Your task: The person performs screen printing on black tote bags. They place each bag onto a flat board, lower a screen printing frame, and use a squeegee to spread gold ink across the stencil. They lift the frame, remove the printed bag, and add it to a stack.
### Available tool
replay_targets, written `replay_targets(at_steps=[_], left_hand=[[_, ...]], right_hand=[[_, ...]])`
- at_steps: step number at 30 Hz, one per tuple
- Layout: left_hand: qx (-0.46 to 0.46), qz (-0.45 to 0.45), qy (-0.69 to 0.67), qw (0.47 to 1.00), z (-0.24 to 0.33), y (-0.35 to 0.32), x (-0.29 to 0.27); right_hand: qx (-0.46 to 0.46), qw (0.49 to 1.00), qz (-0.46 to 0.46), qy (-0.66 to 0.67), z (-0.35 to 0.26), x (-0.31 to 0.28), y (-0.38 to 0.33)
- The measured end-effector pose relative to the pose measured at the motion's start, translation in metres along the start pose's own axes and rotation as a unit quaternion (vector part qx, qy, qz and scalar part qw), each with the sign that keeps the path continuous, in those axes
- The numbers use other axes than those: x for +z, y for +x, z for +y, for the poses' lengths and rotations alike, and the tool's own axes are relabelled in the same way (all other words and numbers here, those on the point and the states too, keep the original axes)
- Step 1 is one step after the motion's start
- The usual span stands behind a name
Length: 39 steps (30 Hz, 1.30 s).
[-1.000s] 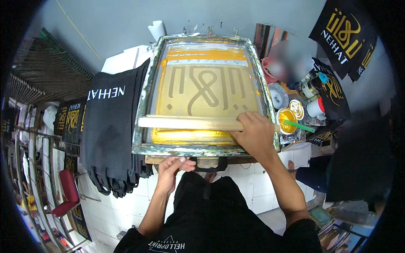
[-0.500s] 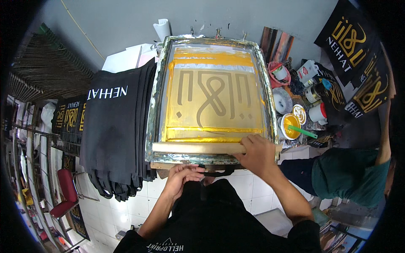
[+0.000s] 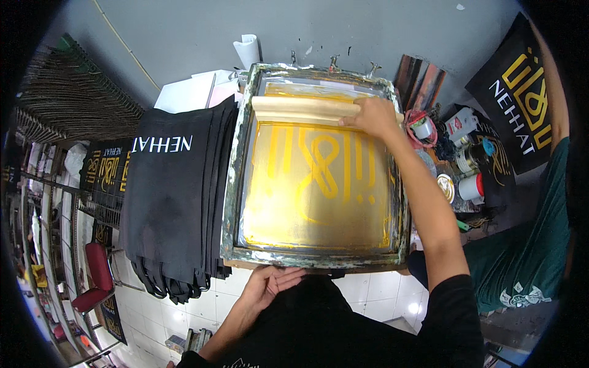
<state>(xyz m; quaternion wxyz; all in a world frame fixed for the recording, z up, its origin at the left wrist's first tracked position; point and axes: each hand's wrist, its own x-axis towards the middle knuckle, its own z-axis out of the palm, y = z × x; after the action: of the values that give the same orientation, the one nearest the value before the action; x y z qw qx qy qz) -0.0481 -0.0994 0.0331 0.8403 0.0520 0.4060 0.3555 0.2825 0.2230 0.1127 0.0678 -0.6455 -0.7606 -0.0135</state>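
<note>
A framed printing screen (image 3: 228, 202) lies in front of me, its mesh smeared with golden-yellow ink around a large calligraphic design. My right hand (image 3: 375, 116) is closed on the right part of a long wooden squeegee (image 3: 297, 111), which lies across the screen near its far end. Behind the squeegee's bar is a band of yellow ink, partly hidden by it. At the near edge of the frame my left hand (image 3: 270, 287) stays low, palm up with fingers stretched out, holding nothing that I can see. Its fingertips reach beside the board's front edge.
Black printed fabric bags (image 3: 175, 202) are stacked left of the screen. Ink tubs, cans and a red-lidded jar (image 3: 471, 186) crowd the right side. Beyond them a person in a green shirt (image 3: 521, 245) holds up a printed black bag (image 3: 515, 92). A red chair (image 3: 98, 270) stands at left.
My right hand has pushed the squeegee from the near end to the far end of the screen. Yellow now fills the design's lines. The other person has moved closer with a bag.
</note>
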Motion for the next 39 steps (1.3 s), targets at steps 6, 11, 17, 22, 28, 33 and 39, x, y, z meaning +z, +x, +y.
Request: replay_targets(at_steps=[6,11,17,22,28,33,39], left_hand=[[-0.129,-0.108,0.151,0.974,0.047,-0.006,0.005],[0.371,0.034,0.615,0.695,0.161,0.077,0.082],[0.473,0.101,0.801,0.354,0.292,0.193,0.149],[0.427,0.079,0.794,0.426,0.283,0.182,0.132],[0.449,0.072,0.784,0.422,0.251,0.150,0.116],[0.450,0.064,0.781,0.429,0.218,0.119,0.099],[0.454,0.058,0.785,0.416,0.175,0.073,0.076]], right_hand=[[0.024,0.999,0.000,-0.025,0.012,-0.008,0.053],[0.051,0.998,0.010,-0.025,0.004,0.006,0.045],[0.035,0.997,0.048,-0.052,-0.006,0.011,0.013],[0.044,0.998,0.016,-0.038,-0.014,0.010,-0.014],[0.011,0.997,0.058,-0.047,-0.025,0.015,-0.058],[0.016,0.998,0.057,-0.026,-0.037,0.016,-0.101],[0.011,0.996,0.088,-0.010,-0.057,0.016,-0.170]])
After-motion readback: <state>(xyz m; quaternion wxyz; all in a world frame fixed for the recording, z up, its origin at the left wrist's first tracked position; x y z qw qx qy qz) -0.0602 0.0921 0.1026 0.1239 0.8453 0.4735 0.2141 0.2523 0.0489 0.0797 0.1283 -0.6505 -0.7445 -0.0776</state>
